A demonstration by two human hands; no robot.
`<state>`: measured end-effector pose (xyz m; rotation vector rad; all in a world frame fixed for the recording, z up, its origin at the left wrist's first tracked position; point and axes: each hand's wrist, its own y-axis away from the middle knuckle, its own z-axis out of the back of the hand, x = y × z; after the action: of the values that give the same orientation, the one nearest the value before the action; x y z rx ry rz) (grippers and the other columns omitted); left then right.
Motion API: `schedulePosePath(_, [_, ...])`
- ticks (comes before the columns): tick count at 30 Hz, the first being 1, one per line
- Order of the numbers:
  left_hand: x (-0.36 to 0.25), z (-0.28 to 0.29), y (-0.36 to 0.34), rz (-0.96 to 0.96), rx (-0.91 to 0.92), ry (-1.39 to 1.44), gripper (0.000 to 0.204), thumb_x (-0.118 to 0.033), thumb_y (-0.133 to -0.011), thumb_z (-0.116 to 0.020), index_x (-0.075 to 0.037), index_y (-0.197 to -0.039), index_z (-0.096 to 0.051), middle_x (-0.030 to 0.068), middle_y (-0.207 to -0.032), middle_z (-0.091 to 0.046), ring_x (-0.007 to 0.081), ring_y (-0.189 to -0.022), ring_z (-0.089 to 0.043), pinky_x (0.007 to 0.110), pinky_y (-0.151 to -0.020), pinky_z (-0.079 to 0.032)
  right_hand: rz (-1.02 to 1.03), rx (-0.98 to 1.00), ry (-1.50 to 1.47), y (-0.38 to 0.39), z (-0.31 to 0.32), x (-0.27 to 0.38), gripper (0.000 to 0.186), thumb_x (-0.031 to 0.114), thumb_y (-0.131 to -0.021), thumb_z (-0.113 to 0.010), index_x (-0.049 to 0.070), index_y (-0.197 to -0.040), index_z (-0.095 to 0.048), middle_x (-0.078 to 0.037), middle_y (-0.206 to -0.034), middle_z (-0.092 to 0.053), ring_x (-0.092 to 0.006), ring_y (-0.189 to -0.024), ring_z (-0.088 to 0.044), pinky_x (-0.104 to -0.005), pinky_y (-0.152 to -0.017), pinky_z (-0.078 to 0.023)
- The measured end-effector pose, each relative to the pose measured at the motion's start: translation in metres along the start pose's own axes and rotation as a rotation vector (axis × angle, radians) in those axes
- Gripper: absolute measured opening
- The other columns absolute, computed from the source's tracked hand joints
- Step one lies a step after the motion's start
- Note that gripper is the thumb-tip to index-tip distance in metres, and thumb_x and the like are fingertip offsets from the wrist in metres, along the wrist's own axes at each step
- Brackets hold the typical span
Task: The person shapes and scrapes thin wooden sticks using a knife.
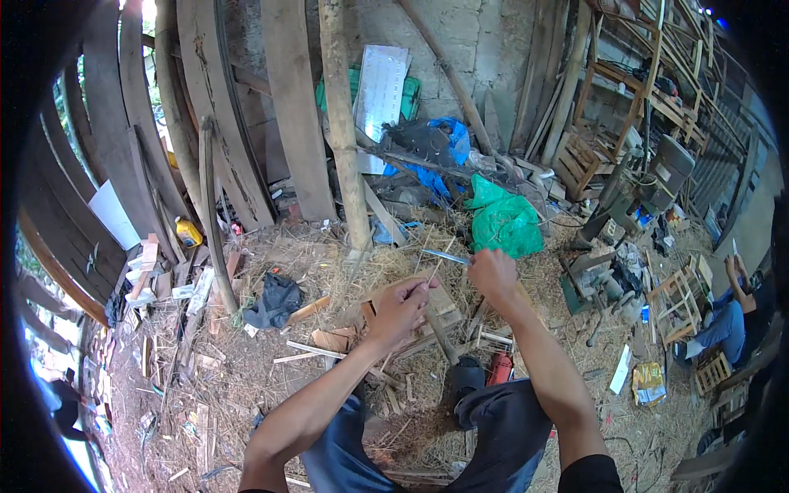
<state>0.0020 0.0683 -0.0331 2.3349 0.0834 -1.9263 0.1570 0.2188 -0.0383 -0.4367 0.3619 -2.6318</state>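
Observation:
My right hand [494, 274] is closed around the handle of a knife, which the fingers hide. The knife's narrow blade [444, 256] points left, above my other hand. Between the fingertips of my left hand [401, 311], a thin light wooden strip [434, 272] is pinched, its tip rising toward the blade. The two seem to cross, but I cannot tell whether they touch. Below my hands lies a wooden board [445, 306], partly covered by my left hand. A red cylinder-shaped thing [499, 368] stands beside my dark shoe [467, 376].
Straw and wood scraps cover the ground. A black plastic bag [274, 301] lies left, a green sack [506, 222] ahead. Wooden posts [346, 123] rise in front. At right are a machine [657, 185], a slatted wooden frame [675, 306] and another seated person [727, 324].

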Motion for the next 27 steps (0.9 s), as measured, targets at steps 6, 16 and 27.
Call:
schedulePosePath(6, [-0.004, -0.001, -0.001, 0.069, -0.045, -0.053, 0.026, -0.019, -0.096, -0.044, -0.002, -0.111, -0.057, -0.0067, -0.067, -0.036, 0.0008, -0.049, -0.026, 0.018, -0.041, -0.02, -0.018, -0.018, 0.041, -0.005, -0.015, -0.013, 0.014, 0.014, -0.072, -0.057, 0.003, -0.067, -0.065, -0.022, -0.077, -0.064, -0.0357, -0.07, -0.064, -0.0433, -0.063, -0.052])
schedulePosePath(16, [0.0, 0.016, 0.0, 0.127, -0.022, -0.018, 0.024, -0.018, -0.097, -0.04, -0.002, -0.107, -0.055, -0.0069, -0.063, -0.032, 0.0018, -0.047, -0.026, 0.019, -0.039, -0.02, -0.238, 0.014, -0.057, 0.013, -0.007, -0.055, 0.021, 0.024, -0.077, -0.058, 0.006, -0.076, -0.069, -0.018, -0.072, -0.064, -0.0332, -0.072, -0.065, -0.0428, -0.064, -0.053])
schedulePosePath(27, [-0.007, -0.005, 0.003, 0.104, 0.04, 0.074, 0.02, -0.019, -0.097, -0.04, -0.003, -0.099, -0.052, -0.0064, -0.064, -0.032, 0.0016, -0.046, -0.026, 0.018, -0.038, -0.019, 0.057, -0.123, 0.026, -0.001, -0.026, -0.002, 0.018, 0.02, -0.075, -0.058, 0.006, -0.071, -0.068, -0.019, -0.071, -0.064, -0.035, -0.066, -0.064, -0.0453, -0.062, -0.052])
